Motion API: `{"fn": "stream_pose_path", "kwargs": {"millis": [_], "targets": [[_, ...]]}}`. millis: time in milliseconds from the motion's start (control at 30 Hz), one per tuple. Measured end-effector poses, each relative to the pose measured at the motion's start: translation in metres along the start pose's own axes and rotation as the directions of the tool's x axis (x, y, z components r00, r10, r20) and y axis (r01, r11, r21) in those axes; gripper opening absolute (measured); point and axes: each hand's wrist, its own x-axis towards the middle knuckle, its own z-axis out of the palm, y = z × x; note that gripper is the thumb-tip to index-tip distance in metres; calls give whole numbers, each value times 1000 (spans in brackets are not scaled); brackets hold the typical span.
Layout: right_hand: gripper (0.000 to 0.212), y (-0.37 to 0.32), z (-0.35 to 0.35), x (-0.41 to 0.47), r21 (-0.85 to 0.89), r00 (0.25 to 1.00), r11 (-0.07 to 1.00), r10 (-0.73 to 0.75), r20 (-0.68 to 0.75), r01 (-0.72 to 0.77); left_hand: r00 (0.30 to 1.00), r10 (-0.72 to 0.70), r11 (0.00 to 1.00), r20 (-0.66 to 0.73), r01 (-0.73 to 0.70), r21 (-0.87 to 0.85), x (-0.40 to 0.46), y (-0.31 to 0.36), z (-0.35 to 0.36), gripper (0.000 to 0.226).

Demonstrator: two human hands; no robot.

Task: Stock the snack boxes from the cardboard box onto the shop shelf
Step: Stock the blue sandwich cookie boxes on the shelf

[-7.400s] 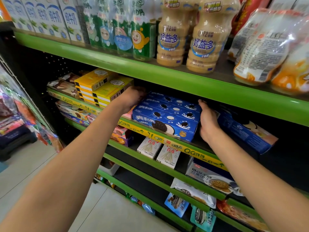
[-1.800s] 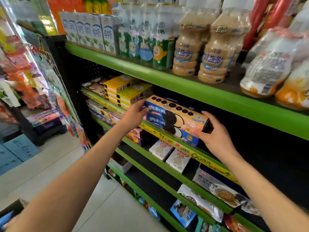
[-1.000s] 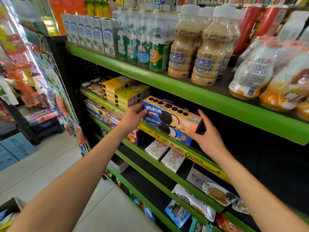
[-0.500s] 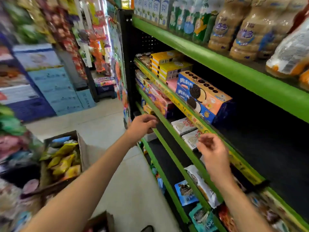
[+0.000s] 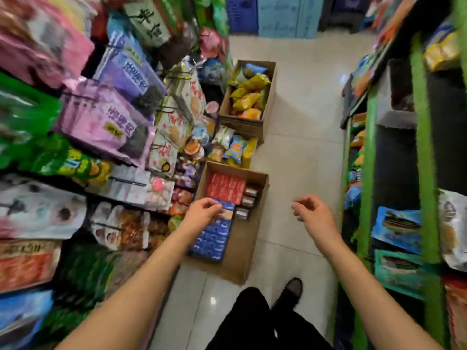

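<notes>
Where the pale tiled floor (image 5: 300, 137) runs between the hanging snack bags (image 5: 106, 122) on the left and the green-edged shop shelf (image 5: 424, 152) on the right, an open lane remains. Three cartons line its left edge: the nearest cardboard box (image 5: 242, 251) holds blue snack boxes (image 5: 212, 238) and red packs (image 5: 226, 188); two farther cartons (image 5: 250, 122) hold chip bags. The left hand (image 5: 202, 213) hovers over the blue boxes, the right hand (image 5: 313, 215) over bare floor, both loosely curled, holding nothing.

One head-worn wide-angle view looks steeply down the aisle at the pale tiled floor (image 5: 298, 157), both forearms close below.
</notes>
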Motion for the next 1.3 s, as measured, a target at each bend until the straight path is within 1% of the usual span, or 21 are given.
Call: {"fn": "stream_pose_path", "kwargs": {"millis": [67,133,267,367,467,567,667,700,733,800,867,933,1000,1067,1167,1233,1300], "targets": [[20,11,34,-6,-31,995,998,48,82,-46,992,-109,993,-67,106,-50,-9,-41,-22,14],[19,25,67,-11,-78,984,994,91,156,-80,969,-223,967,-105,206,-153,-17,-82,-38,18],[20,51,131,-15,-185,947,972,191,260,-145,907,-399,872,-139,328,-363,-21,-153,-56,16],[21,68,178,-10,-266,914,946,265,308,-184,870,-481,792,-110,377,-481,-8,-200,-63,8],[15,91,220,2,-315,880,916,348,322,-247,853,-522,734,-16,440,-518,27,-237,-68,9],[8,129,262,23,-272,858,896,423,291,-350,838,-544,721,45,494,-485,80,-272,-70,6],[9,184,305,52,-223,808,855,517,284,-468,840,-542,776,14,506,-377,141,-315,-68,17],[9,205,316,62,-203,784,828,561,267,-523,839,-544,792,2,515,-328,162,-332,-65,16],[10,227,327,71,-176,753,792,610,245,-584,839,-543,809,-11,520,-272,182,-350,-63,14],[12,272,345,87,-128,672,704,707,221,-699,838,-546,830,-27,536,-151,222,-388,-59,17],[13,317,360,106,-135,584,620,778,230,-773,831,-554,832,-50,552,-57,263,-429,-55,17],[15,359,373,127,-183,525,568,817,237,-802,794,-602,798,-88,600,-52,302,-468,-52,21],[16,398,385,147,-231,490,542,836,245,-808,762,-639,768,-110,639,-36,338,-509,-45,35],[22,434,399,168,-239,465,524,845,262,-818,747,-648,755,-147,656,1,368,-546,-36,47],[35,478,423,192,-208,434,496,855,285,-843,762,-628,765,-157,642,52,403,-592,-17,60],[46,498,441,206,-189,453,510,848,277,-839,742,-646,740,-178,667,94,418,-616,-5,67],[52,514,461,216,-143,477,523,838,267,-840,709,-649,699,-277,699,150,425,-634,10,68]]}}
